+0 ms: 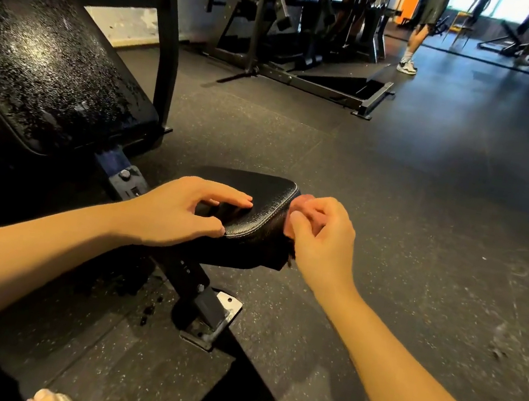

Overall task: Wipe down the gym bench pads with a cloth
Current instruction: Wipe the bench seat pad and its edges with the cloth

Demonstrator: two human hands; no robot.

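The seat pad (266, 200) is black grained vinyl with pale edge stitching. The left hand (178, 211) rests on top of it, fingers relaxed, gripping nothing. The right hand (322, 240) pinches a bunched pink cloth (304, 204) against the pad's side, just beyond the left fingertips. The back pad (42, 61), above the left hand, is speckled with droplets.

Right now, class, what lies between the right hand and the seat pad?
A bunched pinkish cloth, pinched by the right hand against the seat pad's edge; head view.
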